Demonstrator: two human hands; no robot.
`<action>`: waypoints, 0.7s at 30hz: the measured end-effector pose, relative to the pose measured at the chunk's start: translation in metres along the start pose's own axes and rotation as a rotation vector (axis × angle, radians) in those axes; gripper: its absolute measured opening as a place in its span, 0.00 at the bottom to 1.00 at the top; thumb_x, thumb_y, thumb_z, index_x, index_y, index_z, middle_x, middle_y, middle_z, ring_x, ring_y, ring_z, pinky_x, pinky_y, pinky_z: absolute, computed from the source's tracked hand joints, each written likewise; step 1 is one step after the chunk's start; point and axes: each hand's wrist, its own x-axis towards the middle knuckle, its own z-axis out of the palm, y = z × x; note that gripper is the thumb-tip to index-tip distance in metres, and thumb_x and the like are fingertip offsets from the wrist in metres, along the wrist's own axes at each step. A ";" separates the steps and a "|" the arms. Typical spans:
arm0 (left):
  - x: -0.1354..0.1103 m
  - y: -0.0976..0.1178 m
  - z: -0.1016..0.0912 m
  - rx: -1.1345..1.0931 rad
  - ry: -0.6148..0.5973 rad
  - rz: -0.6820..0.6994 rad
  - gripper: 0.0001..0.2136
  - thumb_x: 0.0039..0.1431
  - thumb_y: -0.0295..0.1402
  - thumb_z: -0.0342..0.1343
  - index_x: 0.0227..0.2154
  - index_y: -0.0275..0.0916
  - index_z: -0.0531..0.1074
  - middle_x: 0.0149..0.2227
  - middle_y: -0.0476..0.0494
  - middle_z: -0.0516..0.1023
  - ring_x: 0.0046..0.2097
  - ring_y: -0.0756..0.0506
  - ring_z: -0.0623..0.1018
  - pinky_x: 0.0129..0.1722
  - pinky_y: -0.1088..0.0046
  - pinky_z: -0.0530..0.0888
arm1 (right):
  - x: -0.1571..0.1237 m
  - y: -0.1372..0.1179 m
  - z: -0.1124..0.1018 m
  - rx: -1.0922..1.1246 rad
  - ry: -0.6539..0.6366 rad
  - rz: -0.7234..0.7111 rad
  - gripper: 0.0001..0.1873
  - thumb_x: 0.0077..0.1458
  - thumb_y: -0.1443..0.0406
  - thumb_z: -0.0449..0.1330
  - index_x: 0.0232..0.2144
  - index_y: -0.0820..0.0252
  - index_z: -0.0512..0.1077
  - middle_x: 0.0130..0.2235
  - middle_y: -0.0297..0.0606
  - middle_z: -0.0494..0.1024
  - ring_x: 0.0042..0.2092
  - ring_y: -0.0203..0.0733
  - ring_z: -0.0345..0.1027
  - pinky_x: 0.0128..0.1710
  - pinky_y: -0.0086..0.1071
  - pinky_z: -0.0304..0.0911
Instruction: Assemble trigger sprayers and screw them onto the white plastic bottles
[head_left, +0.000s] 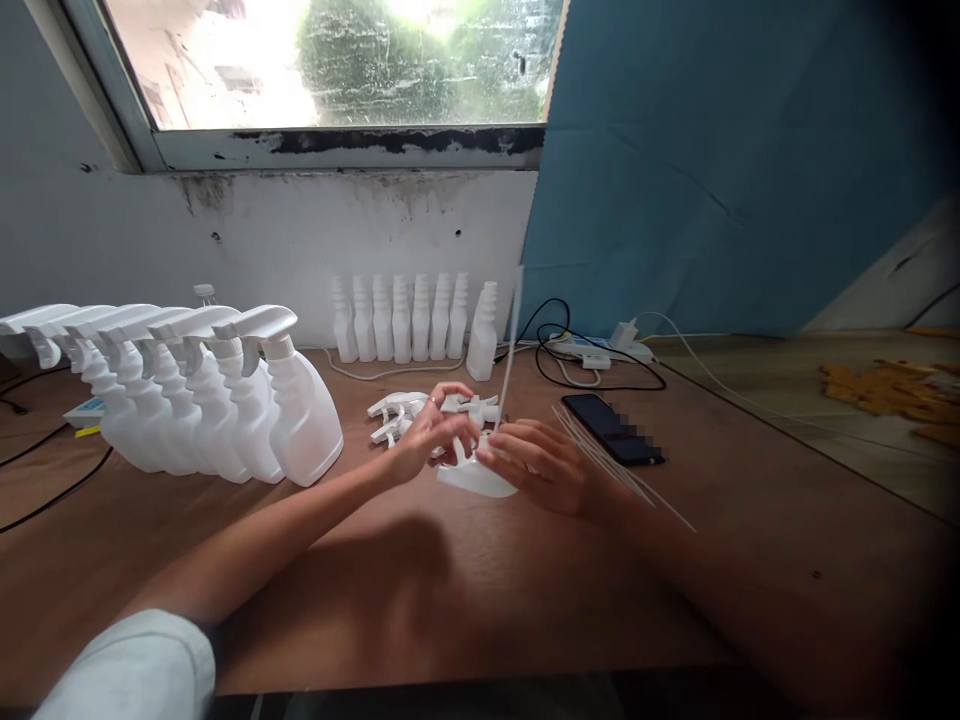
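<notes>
Two bare hands meet over a white spray head (478, 482) on the brown surface (480, 610), a thin tube (511, 350) rising from it.
The right hand (551, 467) has its fingers gathered at the tube's foot; the left hand (435, 437) has its fingers loosely bent and parted by the head; whether either grips firmly, I cannot tell. The head looks like light, stiff, smooth plastic, best steadied by its broad body; the tube seems bendy, best pinched low. With twelve straight ahead, more spray heads (397, 408) crowd the left fingers at eleven; loose tubes (600, 455) and a phone (611, 430) hem the right hand at three. Farther out: capped bottles (307, 425) at nine, topless bottles (401, 325) at eleven, black cable (630, 387) at one.
</notes>
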 end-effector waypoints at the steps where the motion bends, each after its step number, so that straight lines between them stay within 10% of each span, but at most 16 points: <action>1: 0.016 0.001 -0.003 -0.019 -0.009 0.008 0.24 0.60 0.51 0.50 0.50 0.41 0.55 0.30 0.48 0.75 0.24 0.51 0.70 0.20 0.81 0.59 | -0.001 0.004 -0.005 -0.021 0.018 0.010 0.24 0.58 0.75 0.58 0.56 0.57 0.67 0.47 0.42 0.75 0.50 0.43 0.71 0.48 0.40 0.71; 5: 0.100 -0.012 -0.026 0.300 0.342 0.148 0.19 0.63 0.50 0.47 0.46 0.39 0.60 0.31 0.46 0.76 0.24 0.52 0.70 0.24 0.79 0.63 | -0.009 0.021 -0.025 -0.180 0.139 0.147 0.25 0.56 0.69 0.62 0.55 0.52 0.66 0.48 0.45 0.74 0.49 0.47 0.72 0.46 0.41 0.73; 12: 0.233 -0.037 -0.054 0.726 0.771 0.090 0.37 0.50 0.43 0.66 0.57 0.29 0.57 0.61 0.24 0.62 0.62 0.36 0.64 0.59 0.65 0.64 | -0.013 0.034 -0.037 -0.289 0.289 0.308 0.29 0.52 0.67 0.65 0.55 0.54 0.63 0.49 0.48 0.72 0.49 0.51 0.72 0.47 0.45 0.72; 21: 0.231 -0.035 -0.050 0.801 0.610 0.119 0.27 0.49 0.21 0.59 0.55 0.34 0.65 0.48 0.34 0.77 0.49 0.39 0.76 0.48 0.68 0.70 | -0.015 0.033 -0.037 -0.120 0.321 0.336 0.31 0.51 0.68 0.65 0.55 0.55 0.60 0.49 0.49 0.70 0.47 0.51 0.73 0.43 0.46 0.74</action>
